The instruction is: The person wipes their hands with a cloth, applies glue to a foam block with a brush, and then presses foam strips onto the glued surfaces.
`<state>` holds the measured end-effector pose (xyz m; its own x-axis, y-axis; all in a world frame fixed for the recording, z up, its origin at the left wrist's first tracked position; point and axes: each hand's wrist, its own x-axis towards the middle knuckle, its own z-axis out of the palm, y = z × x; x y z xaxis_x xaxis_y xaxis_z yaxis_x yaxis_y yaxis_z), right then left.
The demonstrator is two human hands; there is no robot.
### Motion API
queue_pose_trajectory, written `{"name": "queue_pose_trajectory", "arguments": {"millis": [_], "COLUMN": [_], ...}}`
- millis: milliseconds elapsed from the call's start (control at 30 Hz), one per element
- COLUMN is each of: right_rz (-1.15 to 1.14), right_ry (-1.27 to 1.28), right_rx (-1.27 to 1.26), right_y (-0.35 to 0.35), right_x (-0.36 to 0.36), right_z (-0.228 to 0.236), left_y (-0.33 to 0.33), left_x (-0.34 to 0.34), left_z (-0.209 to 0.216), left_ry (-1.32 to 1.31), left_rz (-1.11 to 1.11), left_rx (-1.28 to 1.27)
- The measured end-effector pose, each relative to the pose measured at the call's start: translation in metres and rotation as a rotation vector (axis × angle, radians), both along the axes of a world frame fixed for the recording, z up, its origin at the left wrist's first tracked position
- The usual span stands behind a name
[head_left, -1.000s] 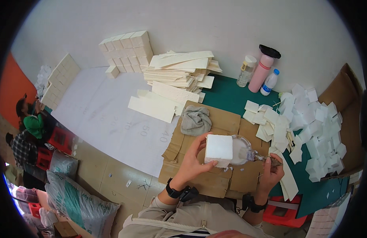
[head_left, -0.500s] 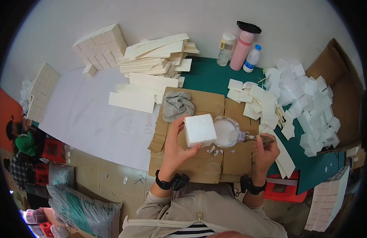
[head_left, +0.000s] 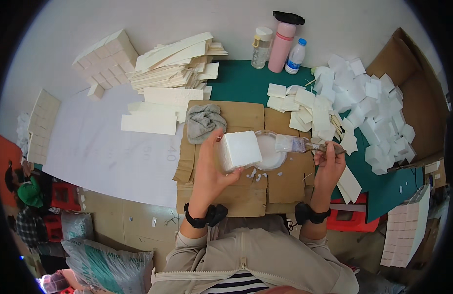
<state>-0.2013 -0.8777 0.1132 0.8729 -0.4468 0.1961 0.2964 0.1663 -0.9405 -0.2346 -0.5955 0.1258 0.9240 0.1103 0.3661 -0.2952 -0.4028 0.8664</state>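
My left hand (head_left: pixel 212 164) is closed around a white foam block (head_left: pixel 242 148), gripping it from its left and lower sides just left of a bowl. That clear round bowl (head_left: pixel 271 161) holds white paste or glue and stands on flattened cardboard (head_left: pixel 241 115). A flat paintbrush (head_left: pixel 291 144) with white-coated bristles is pinched by its handle in my right hand (head_left: pixel 330 164). Its bristles point left, above the bowl's right rim. Small white drips (head_left: pixel 256 175) lie on the cardboard below the bowl. A crumpled grey towel (head_left: pixel 205 122) rests behind the block.
White blocks (head_left: pixel 378 112) heap up at right by a carton (head_left: pixel 422 98). Flat strips (head_left: pixel 177 63) and stacked blocks (head_left: pixel 106 59) stand at back left. A glass bottle (head_left: pixel 261 48), pink flask (head_left: pixel 281 46) and small bottle (head_left: pixel 295 57) line the wall. Another person (head_left: pixel 30 206) is far left.
The brush has lifted from the bowl, its bristles now showing flat over the rim. The block has turned slightly in my left hand. The whole view has shifted a little.
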Motion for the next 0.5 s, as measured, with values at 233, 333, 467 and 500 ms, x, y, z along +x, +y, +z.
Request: {"name": "queue_pose_trajectory", "arguments": {"millis": [233,333,467,500], "right_rz": [0.036,0.038,0.077,0.113], "right_ry": [0.007,0.021,0.015,0.006], "right_rx": [0.166,0.188,0.219,0.228], "right_y": [-0.006,-0.006,-0.003,0.004], "right_x": [0.007,0.006,0.003,0.001], "right_z": [-0.006,-0.005,0.004,0.011], "left_y": [-0.002,-0.004,-0.01,-0.013], "left_x": [0.004,0.006,0.01,0.012], "left_z": [0.002,0.003,0.004,0.004], "left_ry": [-0.001,-0.026,-0.066,-0.066], "left_rz": [-0.021,-0.024,-0.036,-0.048], "left_rx": [0.159,0.206,0.249,0.243]}}
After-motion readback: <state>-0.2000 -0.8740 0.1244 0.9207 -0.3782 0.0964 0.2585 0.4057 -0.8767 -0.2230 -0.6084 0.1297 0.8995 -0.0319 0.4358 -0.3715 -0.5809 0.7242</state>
